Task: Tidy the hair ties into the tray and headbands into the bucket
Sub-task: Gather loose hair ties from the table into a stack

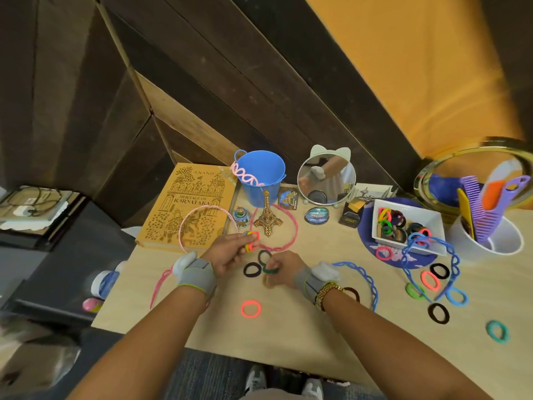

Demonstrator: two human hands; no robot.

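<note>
left hand [227, 254] pinches a small bunch of hair ties [252, 240], red and yellow, fingers curled round them, lifted just above the table [288, 336]. right hand [281, 268] pinches a dark green hair tie [270, 270] at its fingertips, with a second dark ring [264, 256] just at 12 o'clock of it, can't tell if it's held or lying. black hair tie [252, 269] lies between the two hands on the table. red hair tie [251, 309] lies loose at 6 o'clock of the hands. white tray [432, 223] sits at 3 o'clock, well apart from the hands, already holding mixed coloured ties, a blue chain headband [450, 249] draped over its near corner. more loose ties at 4 o'clock: black [438, 313], teal [497, 331], blue [456, 296], green [414, 290]. blue bucket [261, 180] at 12 o'clock with a pink chain headband [245, 176] hanging over its rim. pink headband [288, 226] lies round a small eiffel tower model [267, 217] at 12 o'clock; thin pink headband [202, 210] rests on the orange book [187, 203] at 11 o'clock. another blue headband [366, 280] at 3 o'clock beside the right wrist, and a pink one [160, 284] at 9 o'clock by the left wrist.
</note>
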